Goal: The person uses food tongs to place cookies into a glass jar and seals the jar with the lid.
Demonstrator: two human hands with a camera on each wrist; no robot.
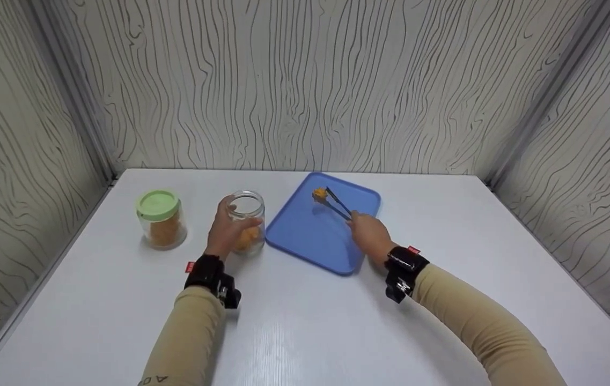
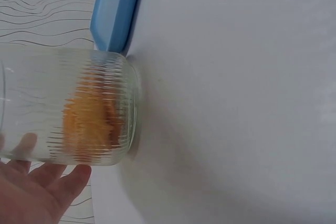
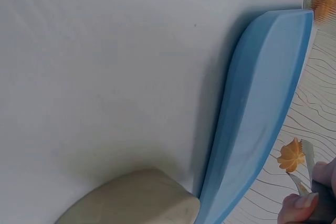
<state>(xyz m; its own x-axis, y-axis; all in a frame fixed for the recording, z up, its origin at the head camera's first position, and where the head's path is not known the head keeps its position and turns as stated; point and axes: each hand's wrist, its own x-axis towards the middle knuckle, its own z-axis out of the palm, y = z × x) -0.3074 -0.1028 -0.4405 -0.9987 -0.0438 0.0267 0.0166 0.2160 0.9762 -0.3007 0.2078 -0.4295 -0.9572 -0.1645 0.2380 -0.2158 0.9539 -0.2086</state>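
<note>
My left hand [image 1: 225, 230] holds a lidless glass jar [image 1: 255, 214], thumb across its near side and fingers round its left side. Several orange-yellow snack pieces [image 2: 92, 119] lie at the bottom of the jar, blurred by its ribbed wall. Over the blue tray [image 1: 305, 236], my right hand [image 1: 370, 234] grips a pair of tongs [image 1: 340, 203]. At the tong tips is a ridged, golden cookie-like piece [image 3: 290, 155], apparently between the two arms and above the tray surface.
To the left of the held jar stands a second glass jar [image 1: 164, 236] with a light green lid [image 1: 159, 203], holding orange-brown contents. All of it rests on a white table [image 1: 294, 327], with wood-patterned panels [image 1: 294, 86] behind and at both sides.
</note>
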